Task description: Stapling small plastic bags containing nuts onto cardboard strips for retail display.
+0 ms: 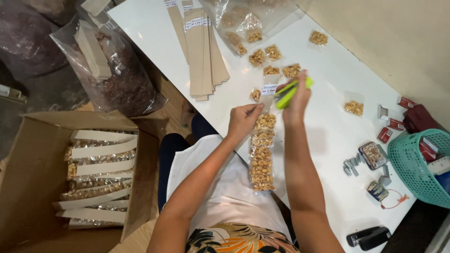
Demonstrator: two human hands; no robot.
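Head view looks down on a long strip of small clear peanut packets (262, 152) fastened to a narrow card strip, lying on the near edge of the white table (328, 84) and hanging toward the person's lap. Left hand (243, 121) pinches the upper part of the strip, thumb and fingers closed on it just below its labelled top end. Right hand (296, 97) is clenched around a green stapler (291, 91), held just above the strip's top end. Loose peanut packets (265, 56) lie scattered just beyond the hands, with a stack of plain card strips (202, 51) to their left and a clear bag of more packets (239, 21) farther up. Right of the arms sit blocks of staples (352, 166), small red boxes (390, 129), a teal basket (417, 164) and a black stapler (369, 237). A cardboard box (33, 178) on the floor at left holds finished strips (98, 173).
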